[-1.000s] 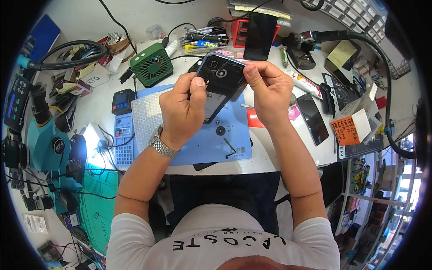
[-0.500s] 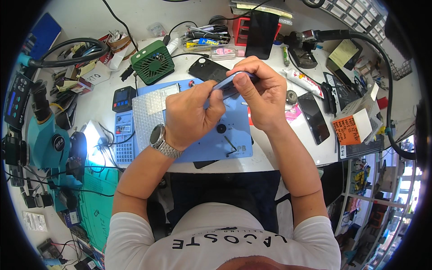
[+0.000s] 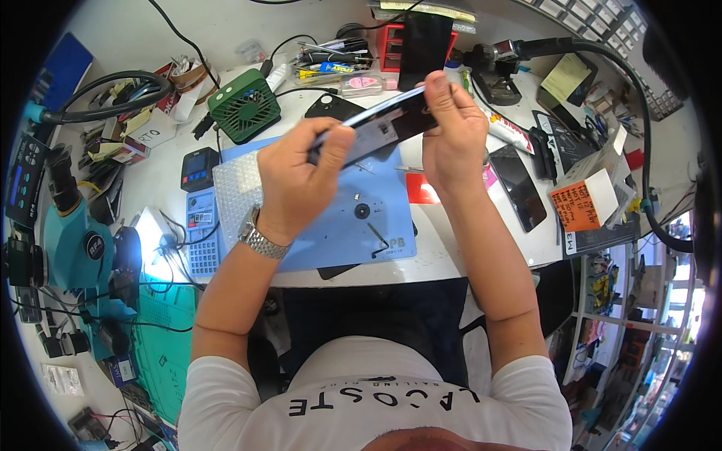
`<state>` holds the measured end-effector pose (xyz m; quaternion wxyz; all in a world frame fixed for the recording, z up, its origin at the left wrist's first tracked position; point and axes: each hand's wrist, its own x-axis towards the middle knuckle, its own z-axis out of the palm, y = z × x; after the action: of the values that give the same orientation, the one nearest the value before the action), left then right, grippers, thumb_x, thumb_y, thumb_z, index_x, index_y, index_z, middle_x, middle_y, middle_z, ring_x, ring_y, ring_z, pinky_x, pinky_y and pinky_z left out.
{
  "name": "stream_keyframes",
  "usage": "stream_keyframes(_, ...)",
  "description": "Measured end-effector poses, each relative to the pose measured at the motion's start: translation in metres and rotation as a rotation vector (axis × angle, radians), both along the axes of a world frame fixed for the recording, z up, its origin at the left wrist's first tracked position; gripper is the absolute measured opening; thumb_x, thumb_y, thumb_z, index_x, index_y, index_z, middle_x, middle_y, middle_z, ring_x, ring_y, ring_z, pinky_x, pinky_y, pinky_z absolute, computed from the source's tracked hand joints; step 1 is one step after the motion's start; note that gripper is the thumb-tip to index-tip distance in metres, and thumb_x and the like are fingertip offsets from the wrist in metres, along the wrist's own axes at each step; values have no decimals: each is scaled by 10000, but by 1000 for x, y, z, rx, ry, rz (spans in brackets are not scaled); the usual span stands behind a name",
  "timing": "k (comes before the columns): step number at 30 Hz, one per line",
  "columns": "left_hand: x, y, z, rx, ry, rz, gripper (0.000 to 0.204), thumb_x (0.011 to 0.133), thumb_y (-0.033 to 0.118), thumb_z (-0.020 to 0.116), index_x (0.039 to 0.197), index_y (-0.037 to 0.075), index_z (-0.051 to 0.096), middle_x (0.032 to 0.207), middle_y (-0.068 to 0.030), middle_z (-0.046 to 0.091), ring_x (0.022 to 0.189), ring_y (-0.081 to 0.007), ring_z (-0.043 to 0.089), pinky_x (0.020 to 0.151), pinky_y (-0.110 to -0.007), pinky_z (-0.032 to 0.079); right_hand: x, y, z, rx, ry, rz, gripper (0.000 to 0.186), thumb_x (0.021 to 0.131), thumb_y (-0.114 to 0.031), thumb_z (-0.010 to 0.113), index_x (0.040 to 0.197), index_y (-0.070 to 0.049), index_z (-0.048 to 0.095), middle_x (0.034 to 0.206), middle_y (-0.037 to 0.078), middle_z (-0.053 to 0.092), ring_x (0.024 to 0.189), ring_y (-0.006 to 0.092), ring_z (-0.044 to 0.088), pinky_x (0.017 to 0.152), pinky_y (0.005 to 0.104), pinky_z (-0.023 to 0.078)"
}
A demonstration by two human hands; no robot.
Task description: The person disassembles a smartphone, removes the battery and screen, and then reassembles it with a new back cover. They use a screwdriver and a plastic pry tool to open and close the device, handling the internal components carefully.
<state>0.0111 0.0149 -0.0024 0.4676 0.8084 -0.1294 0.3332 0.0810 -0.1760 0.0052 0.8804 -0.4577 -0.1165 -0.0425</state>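
A smartphone (image 3: 391,124) is held up in the air between both hands, tilted, its right end higher and its dark glossy face partly showing. My left hand (image 3: 304,165), with a metal watch on the wrist, grips its left end between thumb and fingers. At the other end, my right hand (image 3: 455,135) pinches the phone with the thumb on top. Below them lies a blue repair mat (image 3: 323,240) bearing a small black round part (image 3: 362,211), a thin black bent strip (image 3: 380,239) and tiny bits. A dark phone back cover (image 3: 331,107) lies behind the phone, partly hidden.
Bubble wrap (image 3: 237,188) covers the mat's left side. A green fan (image 3: 244,105) stands at the back left. On the far left is a teal microscope (image 3: 79,240). Another dark phone (image 3: 517,188) lies at right, near an orange-labelled box (image 3: 579,203). A dark phone (image 3: 425,52) leans on red drawers.
The phone has turned from nearly edge-on to showing its face. My hands have moved apart to its two ends, the right one rising slightly.
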Motion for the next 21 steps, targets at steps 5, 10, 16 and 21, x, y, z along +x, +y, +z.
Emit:
stream_keyframes(5, -2, -1, -12, -300, 46, -99, 313, 1121, 242, 559, 1193, -47, 655, 965, 26, 648, 824, -18, 495, 733, -161, 400, 17, -6, -1, 218, 32, 114, 384, 1093, -425, 561, 1168, -80, 710, 1097, 51, 773, 1038, 184, 730, 972, 352, 538)
stream_keyframes(10, 7, 11, -12, -244, -125, 117, 279, 1091, 219, 615, 1125, -48, 686, 819, 14, 648, 715, -21, 497, 628, -183, 401, 11, -3, 5, -238, -102, -89, 272, 1023, -268, 717, 1139, -24, 736, 1022, 56, 759, 982, 142, 710, 908, 301, 537)
stream_keyframes(16, 2, 18, 1, -141, -132, 55, 221, 1052, 178, 676, 1045, -39, 713, 715, 6, 628, 640, -33, 490, 564, -205, 403, -12, -1, 23, -757, -522, -86, 214, 993, -163, 757, 1166, -42, 791, 911, 37, 753, 856, 98, 667, 796, 260, 532)
stream_keyframes(21, -12, 9, 19, 9, 24, -60, 193, 1012, 172, 722, 984, -18, 722, 665, -13, 609, 602, -57, 510, 544, -231, 410, -17, -6, 29, -780, -511, 91, 253, 992, -155, 755, 1204, -18, 773, 916, 44, 749, 832, 85, 643, 769, 251, 525)
